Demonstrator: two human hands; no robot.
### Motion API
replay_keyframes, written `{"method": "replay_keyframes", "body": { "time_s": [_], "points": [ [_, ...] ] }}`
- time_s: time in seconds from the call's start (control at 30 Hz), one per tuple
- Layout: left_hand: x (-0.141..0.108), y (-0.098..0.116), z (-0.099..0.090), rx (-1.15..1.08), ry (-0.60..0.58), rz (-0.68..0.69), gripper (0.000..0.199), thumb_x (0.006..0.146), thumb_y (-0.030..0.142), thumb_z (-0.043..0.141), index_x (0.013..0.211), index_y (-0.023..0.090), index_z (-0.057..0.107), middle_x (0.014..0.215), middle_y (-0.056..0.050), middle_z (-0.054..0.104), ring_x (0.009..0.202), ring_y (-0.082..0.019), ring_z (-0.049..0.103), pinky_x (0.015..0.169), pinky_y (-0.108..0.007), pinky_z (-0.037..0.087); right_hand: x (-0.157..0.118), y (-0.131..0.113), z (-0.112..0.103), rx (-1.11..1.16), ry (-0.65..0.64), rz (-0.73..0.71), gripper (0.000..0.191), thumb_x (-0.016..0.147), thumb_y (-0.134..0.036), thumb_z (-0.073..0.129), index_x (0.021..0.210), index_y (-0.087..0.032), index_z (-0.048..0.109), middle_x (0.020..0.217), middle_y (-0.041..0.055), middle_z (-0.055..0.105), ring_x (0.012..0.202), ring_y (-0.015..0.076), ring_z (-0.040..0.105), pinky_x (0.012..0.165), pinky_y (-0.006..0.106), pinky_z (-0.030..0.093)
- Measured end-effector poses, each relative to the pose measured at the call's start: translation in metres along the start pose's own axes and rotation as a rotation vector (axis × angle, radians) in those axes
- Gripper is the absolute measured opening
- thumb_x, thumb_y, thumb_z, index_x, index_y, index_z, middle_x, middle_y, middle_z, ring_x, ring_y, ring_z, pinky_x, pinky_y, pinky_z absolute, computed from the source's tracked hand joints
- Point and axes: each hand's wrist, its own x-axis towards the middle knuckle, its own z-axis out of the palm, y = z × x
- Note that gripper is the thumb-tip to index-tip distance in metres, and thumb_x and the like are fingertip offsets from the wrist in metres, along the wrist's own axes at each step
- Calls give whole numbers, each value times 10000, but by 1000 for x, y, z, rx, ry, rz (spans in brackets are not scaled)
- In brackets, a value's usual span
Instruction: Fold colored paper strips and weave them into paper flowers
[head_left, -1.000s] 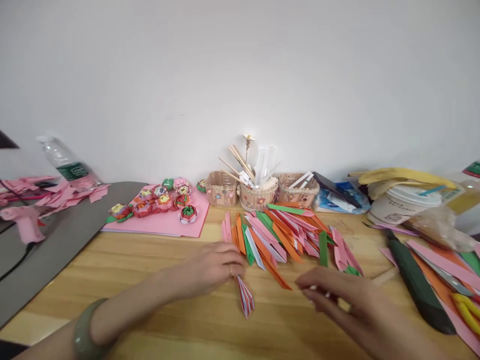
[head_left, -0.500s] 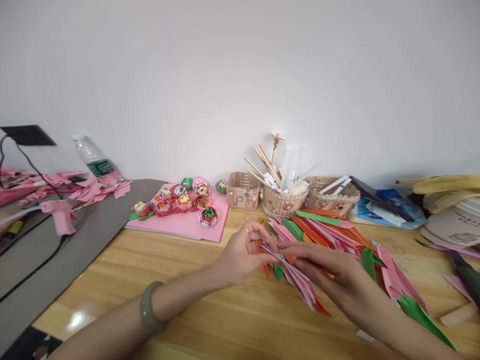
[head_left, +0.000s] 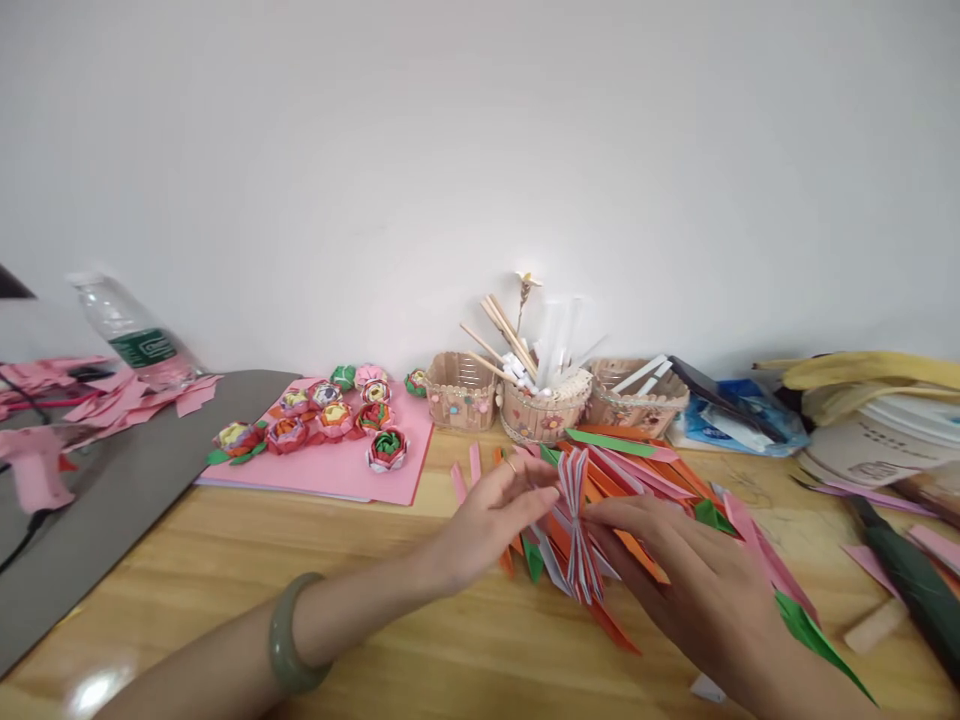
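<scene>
A bundle of folded pink and white paper strips, gathered at its middle and fanned out at both ends like a bow, stands upright between my hands. My left hand, wearing a ring and a green bangle, holds its left side, thumb in front and fingers partly hidden behind. My right hand grips the pinched middle from the right with its fingertips; the thumb is hidden. Under and behind it lies a pile of folded paper strips in orange, pink, green and white.
Several paper flowers sit on pink sheets at the back left. Decorated baskets line the wall, one holding sticks. A pink glue gun and a plastic bottle are at left. A dark-handled tool lies at right.
The paper bundle has turned from slanted to nearly upright, its gathered middle now facing me. My hands have shifted a little around it, and the view has swung right.
</scene>
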Motion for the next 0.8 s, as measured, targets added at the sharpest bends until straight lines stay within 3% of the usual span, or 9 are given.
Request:
{"method": "replay_keyframes", "body": {
  "time_s": [0.1, 0.27, 0.4, 0.57, 0.8],
  "points": [
    [-2, 2, 3, -143, -190, -167, 366, 644, 389, 695, 868, 124, 578, 809, -35, 575, 739, -130, 526, 701, -267, 409, 4, -6, 0, 100, 0, 52, 149, 855, -151, 470, 984, -215, 506, 813, 20, 670, 687, 130, 642, 577, 219, 495],
    [-2, 7, 1, -170, -201, -213, 393, 545, 372, 763, 807, 115, 621, 729, -16, 582, 665, -99, 505, 628, -224, 395, 14, -12, -10, 265, -13, 149, 173, 834, -132, 472, 982, -219, 487, 758, 5, 651, 634, 107, 626, 546, 192, 505],
    [-3, 9, -3, -267, -237, -345, 379, 523, 341, 779, 794, 119, 635, 706, -16, 615, 615, -94, 538, 564, -203, 405, 9, 0, -13, 174, -7, -21, 304, 814, -68, 440, 1080, -205, 498, 909, 80, 652, 802, 161, 631, 631, 255, 517],
    [-5, 9, -5, -354, -279, -466, 343, 510, 320, 785, 749, 117, 646, 637, 13, 598, 514, -65, 521, 484, -178, 386, 0, 11, -13, 0, -82, -219, 390, 850, -86, 420, 1201, -244, 484, 961, 74, 664, 879, 185, 622, 672, 294, 506],
    [-5, 4, -3, -415, -219, -584, 379, 453, 329, 811, 694, 101, 628, 582, 12, 594, 464, -61, 514, 463, -184, 380, -3, 10, -18, -9, -139, -382, 418, 924, -130, 192, 1207, -129, 499, 975, 102, 683, 928, 207, 606, 739, 334, 499]
  ]
}}
